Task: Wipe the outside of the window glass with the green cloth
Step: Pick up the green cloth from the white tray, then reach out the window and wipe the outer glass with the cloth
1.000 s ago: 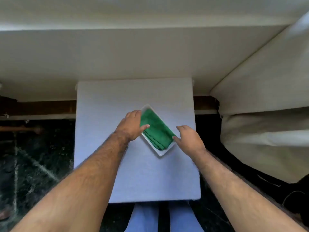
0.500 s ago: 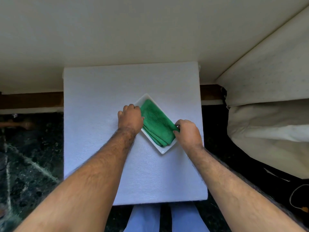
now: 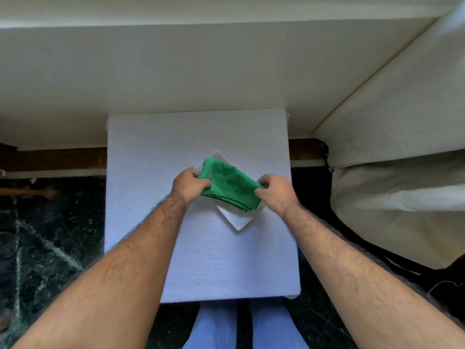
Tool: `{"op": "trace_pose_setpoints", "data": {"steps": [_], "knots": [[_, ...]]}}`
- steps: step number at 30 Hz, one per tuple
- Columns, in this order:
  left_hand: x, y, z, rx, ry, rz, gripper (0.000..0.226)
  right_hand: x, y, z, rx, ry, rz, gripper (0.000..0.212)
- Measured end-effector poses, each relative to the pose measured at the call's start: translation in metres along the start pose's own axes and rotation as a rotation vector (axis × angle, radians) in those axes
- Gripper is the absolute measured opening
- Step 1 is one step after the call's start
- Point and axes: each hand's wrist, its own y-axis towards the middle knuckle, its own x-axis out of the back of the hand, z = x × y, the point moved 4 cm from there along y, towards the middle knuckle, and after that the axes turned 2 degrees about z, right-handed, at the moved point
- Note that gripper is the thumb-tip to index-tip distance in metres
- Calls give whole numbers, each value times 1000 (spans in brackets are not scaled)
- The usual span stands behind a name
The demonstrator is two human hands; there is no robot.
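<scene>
A folded green cloth (image 3: 230, 186) is held just above a small white rectangular dish (image 3: 237, 220) that lies diagonally on a white foam-topped stand (image 3: 201, 260). My left hand (image 3: 190, 183) pinches the cloth's left edge. My right hand (image 3: 275, 192) pinches its right edge. The cloth sags a little between the two hands and hides most of the dish. No window glass is in view.
A cream wall (image 3: 176, 71) rises behind the stand, and a cream padded surface (image 3: 402, 159) fills the right side. The floor (image 3: 45, 235) is dark marbled stone. A brown wooden strip (image 3: 55, 159) runs along the wall base. My legs (image 3: 241, 326) show below the stand.
Both hands closed on the cloth's edges and lifted it off the dish. The head camera tilted, shifting the stand in the frame.
</scene>
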Motion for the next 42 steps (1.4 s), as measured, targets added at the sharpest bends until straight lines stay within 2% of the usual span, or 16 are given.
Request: {"op": "trace_pose_setpoints", "data": {"steps": [4,6,10,16,26,34,42], "knots": [[19,-24,-17,-45,-232,94,21,35,-12,17,52,47,-25,29],[31,-37,-32,-102,-248,125,28,55,-22,28,96,21,-34,35],[64,-70,-71,-192,-253,153,29,110,-43,60,212,-55,-63,29],[116,-126,-138,-338,-330,109,29,184,-84,118,345,-74,-145,24],[201,-226,-245,-555,-407,51,22,305,-180,183,464,100,-268,21],[267,-315,-326,-740,-488,-36,30,394,-272,243,615,80,-423,20],[331,-405,-391,-912,-544,-79,21,465,-355,301,765,34,-591,19]]}}
